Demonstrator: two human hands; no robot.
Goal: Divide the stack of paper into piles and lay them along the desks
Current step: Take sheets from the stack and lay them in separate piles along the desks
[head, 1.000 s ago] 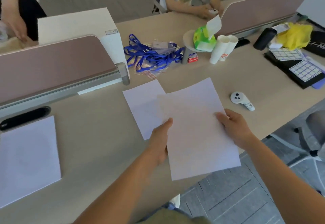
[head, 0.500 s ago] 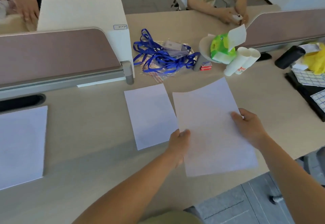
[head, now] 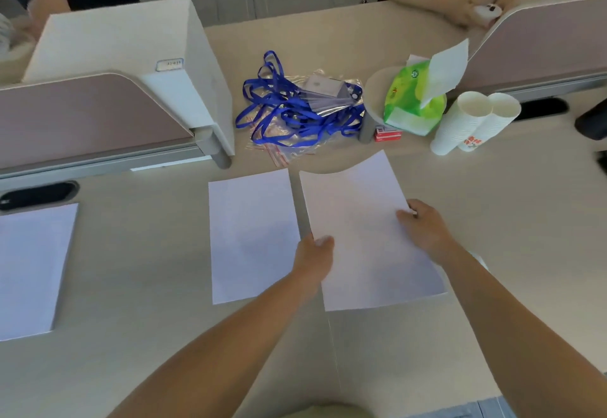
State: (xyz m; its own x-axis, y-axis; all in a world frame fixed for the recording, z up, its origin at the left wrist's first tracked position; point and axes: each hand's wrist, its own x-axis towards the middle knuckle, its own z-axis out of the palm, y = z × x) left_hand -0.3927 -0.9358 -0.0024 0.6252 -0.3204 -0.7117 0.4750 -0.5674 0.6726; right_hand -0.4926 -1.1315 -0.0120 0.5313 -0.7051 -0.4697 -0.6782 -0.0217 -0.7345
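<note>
No text can be read letter for letter. In the upper left of the frame, a small framed label (head: 169, 64) sits on the white cabinet (head: 131, 40) — its dark characters are too blurred to make out. Right of centre, the green tissue pack (head: 410, 102) bears a round white logo and yellow characters. The small red box (head: 387, 135) just below it has white print, and the 2 stacks of paper cups (head: 460, 125) have red-orange print near the base — all illegible.
</note>
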